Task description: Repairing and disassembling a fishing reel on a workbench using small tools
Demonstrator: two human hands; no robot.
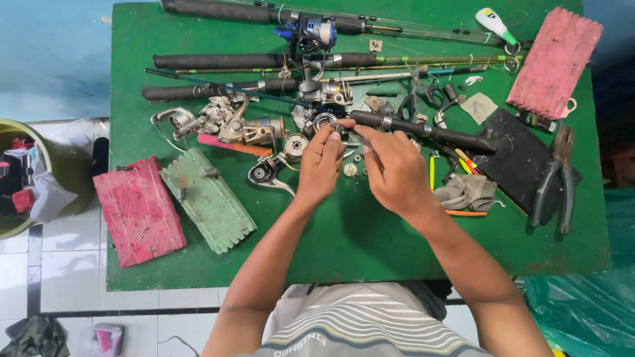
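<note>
Seen from above, a person sits at a green table (370, 244) crowded with fishing gear. Both hands meet near the middle of the table. The left hand (322, 166) and the right hand (395, 170) pinch a small metal reel part (338, 127) between their fingertips, fingers drawn close together around it; the part is too small to tell in detail. It sits just above the table surface, right beside the dark handle of a fishing rod (423, 132) that runs off to the right.

Just left of the hands lies a dismantled spinning reel (241, 125), with loose round parts and a reel crank (268, 175) beside it. Several more rods lie across the far side of the table, one carrying a blue reel (311, 31). At the left edge sit a red foam line holder (139, 211) and a pale green line holder (208, 198), side by side. A pink foam block (555, 59) lies at the far right corner. Pliers (555, 182) rest on a black pouch (516, 158) at the right, and a grey rag (468, 192) lies near the right wrist. A green bucket (36, 178) stands on the tiled floor to the left.
</note>
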